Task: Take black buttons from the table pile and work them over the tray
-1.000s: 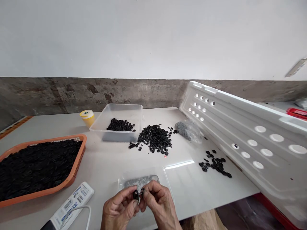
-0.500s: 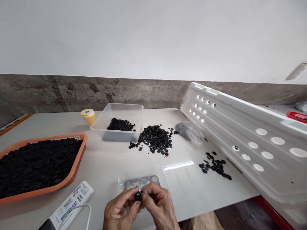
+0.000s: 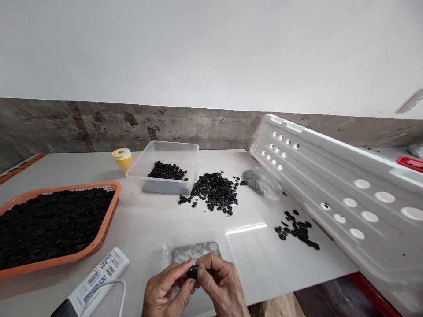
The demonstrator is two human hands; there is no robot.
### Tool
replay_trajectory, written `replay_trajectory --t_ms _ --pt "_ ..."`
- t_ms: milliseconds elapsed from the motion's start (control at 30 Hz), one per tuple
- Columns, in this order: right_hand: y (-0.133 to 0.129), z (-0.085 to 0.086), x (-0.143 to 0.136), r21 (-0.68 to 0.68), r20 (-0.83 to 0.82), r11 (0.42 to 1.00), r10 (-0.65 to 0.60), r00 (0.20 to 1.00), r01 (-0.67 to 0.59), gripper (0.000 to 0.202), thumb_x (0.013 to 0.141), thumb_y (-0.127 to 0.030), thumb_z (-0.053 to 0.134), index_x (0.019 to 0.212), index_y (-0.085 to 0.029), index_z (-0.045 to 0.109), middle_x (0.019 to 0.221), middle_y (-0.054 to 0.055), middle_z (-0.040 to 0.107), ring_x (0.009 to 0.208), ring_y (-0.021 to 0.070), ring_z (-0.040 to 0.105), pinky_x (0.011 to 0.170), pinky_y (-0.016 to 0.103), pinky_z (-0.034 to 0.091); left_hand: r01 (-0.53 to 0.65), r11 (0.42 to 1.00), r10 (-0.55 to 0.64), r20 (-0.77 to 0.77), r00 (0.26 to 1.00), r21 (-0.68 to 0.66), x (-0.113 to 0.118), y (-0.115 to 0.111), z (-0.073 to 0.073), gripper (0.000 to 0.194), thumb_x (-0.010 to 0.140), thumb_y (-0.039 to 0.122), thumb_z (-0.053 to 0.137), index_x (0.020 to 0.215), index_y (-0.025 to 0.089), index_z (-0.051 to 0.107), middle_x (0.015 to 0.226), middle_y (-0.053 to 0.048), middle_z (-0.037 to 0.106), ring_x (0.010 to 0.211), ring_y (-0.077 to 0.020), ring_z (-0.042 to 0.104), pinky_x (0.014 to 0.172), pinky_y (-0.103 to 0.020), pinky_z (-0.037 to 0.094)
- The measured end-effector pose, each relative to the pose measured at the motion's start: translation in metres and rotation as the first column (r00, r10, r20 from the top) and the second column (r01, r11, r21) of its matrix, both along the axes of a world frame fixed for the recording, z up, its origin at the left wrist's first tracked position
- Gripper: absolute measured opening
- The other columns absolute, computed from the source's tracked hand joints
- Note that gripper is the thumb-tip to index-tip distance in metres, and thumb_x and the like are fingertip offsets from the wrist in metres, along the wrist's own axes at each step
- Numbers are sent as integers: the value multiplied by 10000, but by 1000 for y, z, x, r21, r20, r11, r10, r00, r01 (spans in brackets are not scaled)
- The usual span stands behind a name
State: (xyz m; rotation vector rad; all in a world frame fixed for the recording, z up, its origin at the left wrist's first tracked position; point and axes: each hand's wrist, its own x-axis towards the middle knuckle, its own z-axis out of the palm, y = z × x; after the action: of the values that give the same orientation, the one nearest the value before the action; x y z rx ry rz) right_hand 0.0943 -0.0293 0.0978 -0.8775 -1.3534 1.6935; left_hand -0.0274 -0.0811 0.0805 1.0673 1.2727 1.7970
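Between the fingertips of both hands is a small round black plastic part (image 3: 191,272). My left hand (image 3: 168,288) pinches it from the left with thumb and index finger. From the other side, the thumb and index finger of my right hand (image 3: 220,281) press together at its edge; whether they also hold a smaller piece is hidden. Just beyond and below the hands lies a shallow clear plastic tray (image 3: 233,259) with small grey pieces (image 3: 194,250) in it, partly covered by my fingers.
An orange basket (image 3: 112,211) full of black parts stands at left, near a white power strip (image 3: 102,273). Behind are a yellow-white cup (image 3: 123,160), a clear bin (image 3: 172,152), a black pile (image 3: 214,191) and a plastic bag (image 3: 264,184). A white perforated panel (image 3: 330,176) leans at right.
The black part has turned slightly between my fingertips. Both hands stay in nearly the same place, and the view has shifted a little.
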Motion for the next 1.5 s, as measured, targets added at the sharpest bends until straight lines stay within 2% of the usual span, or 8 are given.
replay_trajectory --t_ms 233,400,600,867,1067,1167,1300,1500 --pt "0 16 -1 -82 -112 995 53 992 -62 300 803 -405 653 652 -151 599 581 11 559 586 155 553 613 279 453 38 999 -38 43 998 12 2 -2 2 242 732 239 746 966 294 774 601 -16 666 507 -133 588 474 -188 508" --pt "-1 5 3 27 22 1000 -3 1000 2 325 800 -440 633 626 -170 586 611 26 568 613 174 551 614 285 452 65 998 -65 39 997 13 1 -3 1 260 731 220 745 977 298 771 599 -8 664 513 -127 583 499 -186 506" --pt "0 -2 8 172 119 985 -2 993 -19 305 825 -397 600 615 -181 555 632 21 550 623 175 533 618 287 436 77 997 -75 79 994 -17 3 -4 1 248 728 206 742 958 293 777 591 1 660 502 -122 572 483 -186 493" --pt "-2 18 12 211 224 976 13 975 -62 256 861 -333 573 656 -180 562 663 24 572 682 179 554 672 278 436 82 997 -82 18 996 1 2 -4 2 246 731 211 740 961 290 777 608 1 670 509 -126 576 493 -193 496" --pt "0 26 6 131 73 989 64 995 -73 263 862 -309 593 654 -148 587 626 19 584 627 159 578 643 267 455 94 996 -94 11 995 2 -2 -5 7 250 788 268 691 1030 281 751 623 -3 663 512 -123 572 493 -205 504" --pt "0 27 5 139 34 987 73 997 -77 253 843 -304 627 653 -136 620 634 27 595 633 164 592 655 275 467 93 994 -88 82 993 -52 -3 -6 10 211 765 299 718 965 269 776 579 3 657 500 -117 570 485 -197 500" --pt "0 22 10 205 107 975 68 992 -89 285 860 -350 602 682 -138 672 679 46 601 685 176 589 676 280 453 130 963 -51 313 948 -237 -3 -5 13 239 651 358 812 863 247 794 546 1 694 459 -106 588 449 -174 491" --pt "3 9 9 -51 -83 986 153 985 -157 313 795 -403 676 655 -131 613 586 33 602 567 157 588 605 277 441 366 892 -231 430 873 -264 -11 1 10 243 656 374 809 762 157 782 510 -35 696 436 -113 583 431 -187 458"
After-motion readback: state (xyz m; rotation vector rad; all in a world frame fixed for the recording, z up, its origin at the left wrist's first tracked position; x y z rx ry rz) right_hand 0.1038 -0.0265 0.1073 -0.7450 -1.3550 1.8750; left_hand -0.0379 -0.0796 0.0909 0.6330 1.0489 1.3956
